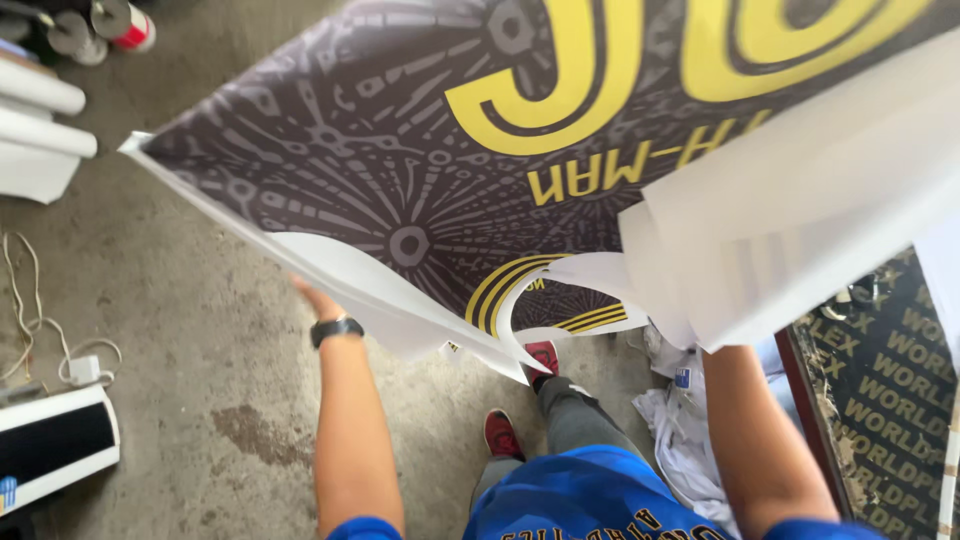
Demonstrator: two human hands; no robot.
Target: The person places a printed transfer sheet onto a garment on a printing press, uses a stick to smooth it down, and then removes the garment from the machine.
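Left hand (315,298) is reaching under the lower left edge of the big dark printed banner (400,150) filling the upper frame; fingers hidden, grip unclear. Right hand is hidden behind white backing sheets (800,220) at right, grip unclear. Concrete floor (200,330) below.

I look down on a bare grey concrete floor (200,330), scuffed, with a dark stain (255,432) below and left of where the sheet is gripped. Far left of the grip, white paper rolls (45,115) lie stacked; beneath them a pale cable (30,320) loops to a small white adapter (85,370), beside a white-edged black panel (55,440). Spray cans (110,25) sit at top left. Right of the grip, crumpled white paper (680,430) lies beside a dark printed mat (890,400). Soft daylight.
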